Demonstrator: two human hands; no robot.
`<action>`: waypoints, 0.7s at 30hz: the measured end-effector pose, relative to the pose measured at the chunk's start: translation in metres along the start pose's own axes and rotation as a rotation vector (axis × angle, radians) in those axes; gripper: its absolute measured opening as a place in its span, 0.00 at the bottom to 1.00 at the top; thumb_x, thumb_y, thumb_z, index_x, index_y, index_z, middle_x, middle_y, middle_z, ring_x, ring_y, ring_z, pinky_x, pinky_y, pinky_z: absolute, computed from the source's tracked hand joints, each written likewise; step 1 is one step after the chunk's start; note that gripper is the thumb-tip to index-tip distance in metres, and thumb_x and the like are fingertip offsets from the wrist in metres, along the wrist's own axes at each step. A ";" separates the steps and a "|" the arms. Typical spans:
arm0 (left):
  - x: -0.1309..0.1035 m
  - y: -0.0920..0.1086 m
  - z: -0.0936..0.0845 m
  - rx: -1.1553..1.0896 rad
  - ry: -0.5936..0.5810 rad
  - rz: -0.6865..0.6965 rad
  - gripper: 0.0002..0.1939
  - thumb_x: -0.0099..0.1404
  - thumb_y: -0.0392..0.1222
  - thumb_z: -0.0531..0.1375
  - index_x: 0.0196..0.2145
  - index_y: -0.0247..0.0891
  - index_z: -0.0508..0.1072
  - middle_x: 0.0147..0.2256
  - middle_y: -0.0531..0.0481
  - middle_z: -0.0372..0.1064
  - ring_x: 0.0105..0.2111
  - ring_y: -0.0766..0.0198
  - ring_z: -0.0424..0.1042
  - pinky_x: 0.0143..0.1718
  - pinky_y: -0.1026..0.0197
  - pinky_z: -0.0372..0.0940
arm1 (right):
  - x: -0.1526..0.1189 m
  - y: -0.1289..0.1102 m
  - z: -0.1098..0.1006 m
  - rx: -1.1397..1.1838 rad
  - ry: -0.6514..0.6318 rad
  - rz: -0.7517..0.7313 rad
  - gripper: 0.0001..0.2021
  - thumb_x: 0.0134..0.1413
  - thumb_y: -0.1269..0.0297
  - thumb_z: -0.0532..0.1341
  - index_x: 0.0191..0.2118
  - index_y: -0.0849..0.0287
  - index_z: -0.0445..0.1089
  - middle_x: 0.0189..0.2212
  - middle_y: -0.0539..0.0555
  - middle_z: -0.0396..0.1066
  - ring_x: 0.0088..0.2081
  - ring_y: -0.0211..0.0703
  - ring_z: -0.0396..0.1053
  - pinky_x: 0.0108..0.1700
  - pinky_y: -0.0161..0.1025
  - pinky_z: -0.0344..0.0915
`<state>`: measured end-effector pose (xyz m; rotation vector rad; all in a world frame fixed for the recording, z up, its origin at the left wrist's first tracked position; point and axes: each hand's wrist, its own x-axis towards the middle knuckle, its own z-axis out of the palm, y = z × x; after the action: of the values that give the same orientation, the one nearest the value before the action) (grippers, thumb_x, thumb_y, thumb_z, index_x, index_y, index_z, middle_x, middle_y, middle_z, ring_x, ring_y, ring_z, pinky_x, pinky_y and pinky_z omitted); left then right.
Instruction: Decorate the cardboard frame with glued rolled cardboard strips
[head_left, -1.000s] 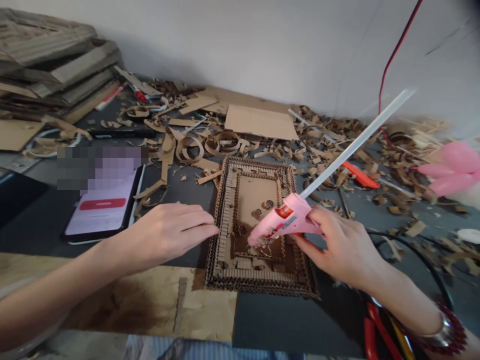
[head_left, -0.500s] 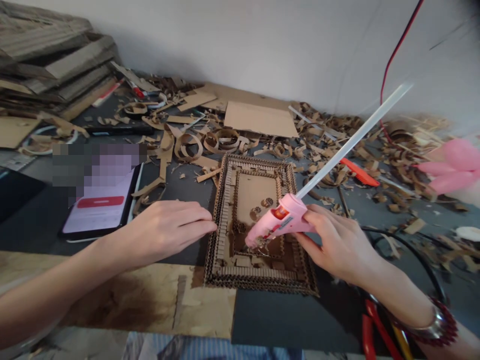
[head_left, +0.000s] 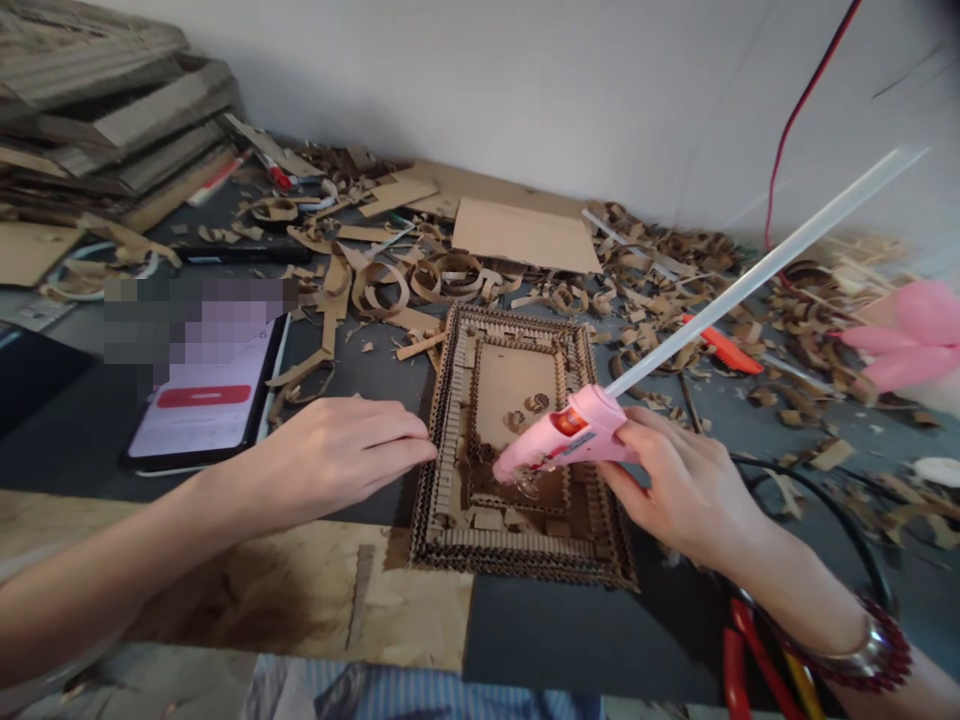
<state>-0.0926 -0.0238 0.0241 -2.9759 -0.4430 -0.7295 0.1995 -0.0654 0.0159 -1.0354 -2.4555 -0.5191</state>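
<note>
My right hand (head_left: 679, 475) is wrapped round the handle of a pink glue gun (head_left: 559, 432), from whose back a long clear glue stick (head_left: 757, 275) sticks up. The gun's nose points down over the inner part of a rectangular corrugated cardboard frame (head_left: 450, 400). Small cardboard coils (head_left: 536, 402) sit inside the frame. At the frame's left edge is my left hand (head_left: 352, 455), its fingers pressed together; whether they pinch anything is hidden.
A lit phone (head_left: 199, 400) lies at the left. Cardboard strips and curls (head_left: 379, 287) cover the back, with a flat cardboard piece (head_left: 525, 235). An orange-red tool (head_left: 721, 345), a black cable (head_left: 847, 520) and red-handled pliers (head_left: 735, 660) are at the right. Stacked cardboard (head_left: 127, 110) stands back left.
The glue gun has tilted, so its glue stick leans further to the right and lower. My right hand has shifted slightly right. My left hand has barely moved.
</note>
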 end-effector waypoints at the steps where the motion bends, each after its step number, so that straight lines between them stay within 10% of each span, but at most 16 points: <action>1: 0.000 0.000 0.000 0.002 0.000 0.000 0.16 0.66 0.30 0.44 0.33 0.32 0.71 0.29 0.49 0.73 0.26 0.66 0.70 0.24 0.65 0.64 | 0.000 0.000 0.000 -0.006 0.003 -0.001 0.01 0.56 0.71 0.52 0.35 0.62 0.59 0.29 0.56 0.70 0.30 0.41 0.69 0.28 0.33 0.66; 21: 0.000 0.002 0.002 0.030 -0.008 -0.011 0.17 0.67 0.31 0.43 0.32 0.33 0.71 0.28 0.49 0.72 0.26 0.67 0.68 0.25 0.66 0.63 | -0.025 -0.017 -0.003 -0.155 0.099 -0.022 0.10 0.48 0.77 0.61 0.36 0.62 0.61 0.31 0.57 0.70 0.31 0.42 0.69 0.31 0.37 0.66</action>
<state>-0.0913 -0.0258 0.0224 -2.9513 -0.4671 -0.7061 0.2036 -0.0928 0.0024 -1.0174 -2.3720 -0.7594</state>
